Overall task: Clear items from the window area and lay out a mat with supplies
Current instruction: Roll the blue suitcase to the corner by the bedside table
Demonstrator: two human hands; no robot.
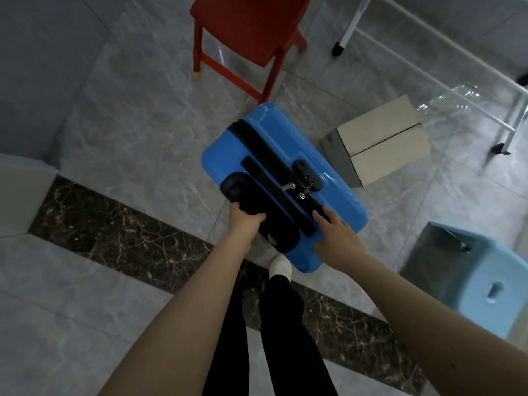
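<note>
Nearest the camera, two bare forearms reach forward over dark trouser legs and a white shoe at about six o'clock, standing on a dark veined marble strip set into the grey tiled floor. The left hand curls its fingers round the black top handle of a glossy bright-blue hard-shell suitcase, wrist bent down and forearm nearly straight. The right hand lies with relaxed, spread fingers against the case's near edge by the black zipper band, holding nothing, apparently steadying it. The suitcase stands upright at the centre of view, just beyond the feet. At four o'clock is a pale-blue plastic stool; at two o'clock, just beside the case, a closed beige cardboard box; at twelve o'clock a red plastic chair, its leg close to the case's far end; at one to two o'clock a white metal frame. The risk, as I judge it: a one-handed pull could swing the case into the chair leg or box, or roll it onto the shoe.
</note>
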